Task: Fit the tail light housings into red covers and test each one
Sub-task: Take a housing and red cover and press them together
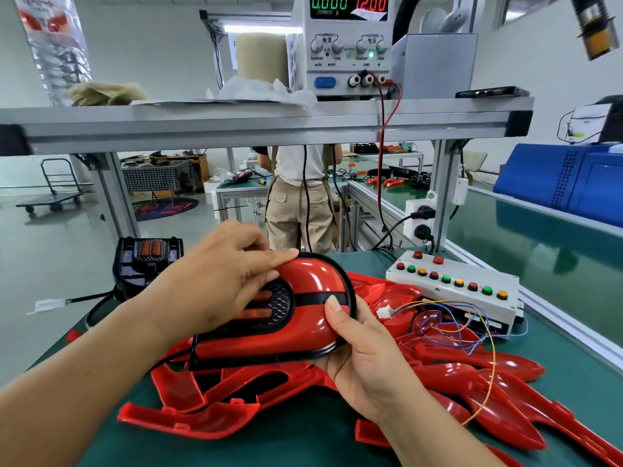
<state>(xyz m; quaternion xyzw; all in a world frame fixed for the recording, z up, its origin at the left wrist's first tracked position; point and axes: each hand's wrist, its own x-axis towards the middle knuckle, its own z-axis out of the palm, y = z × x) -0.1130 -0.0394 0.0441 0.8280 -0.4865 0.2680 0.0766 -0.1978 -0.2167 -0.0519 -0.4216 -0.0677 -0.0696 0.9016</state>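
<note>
Now red cover [313,279] clamped btwn L grip [209,281], R grip [367,358].

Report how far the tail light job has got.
Done: one housing sits inside a red cover. In hand: left hand and right hand hold that pair, seemingly pressing it together. Left: testing, since the power supply reads zero current and the white plug lies loose; a bare housing and many loose covers wait on the bench.

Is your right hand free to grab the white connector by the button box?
Probably not yet: the right hand grips the tail light. The white connector lies uncovered just beside it, so once that hand lets go, likely yes.
</note>
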